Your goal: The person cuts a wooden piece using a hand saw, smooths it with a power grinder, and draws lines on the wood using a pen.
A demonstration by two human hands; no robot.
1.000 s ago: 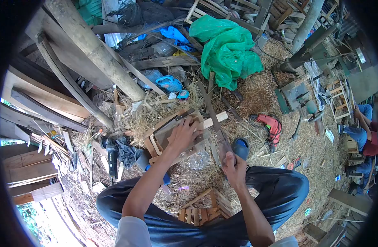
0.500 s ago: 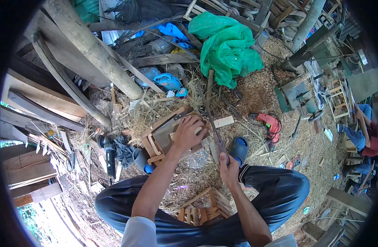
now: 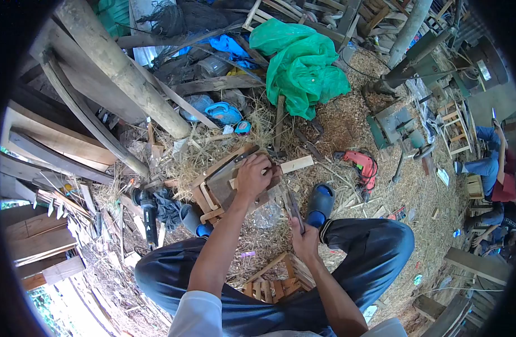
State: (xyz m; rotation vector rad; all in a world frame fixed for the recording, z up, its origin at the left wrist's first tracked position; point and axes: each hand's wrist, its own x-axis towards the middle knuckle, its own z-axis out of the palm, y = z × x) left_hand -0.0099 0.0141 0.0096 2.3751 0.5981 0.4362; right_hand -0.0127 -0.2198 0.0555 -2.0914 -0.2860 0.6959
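The person's left hand has its grip clamped on a flat, pale wooden strip. The strip lies across a low, brown wooden bench and pokes out from the hand between 2 and 3 o'clock. At 5 o'clock from the left hand, the right hand has its grip closed tight on a long, grey metal saw. The saw points between 11 and 12 o'clock, near the strip, but I cannot tell if they touch. A red and black power drill lies on the ground at 1 o'clock from the right hand. A crumpled green plastic sheet sits at 1 o'clock from the left hand.
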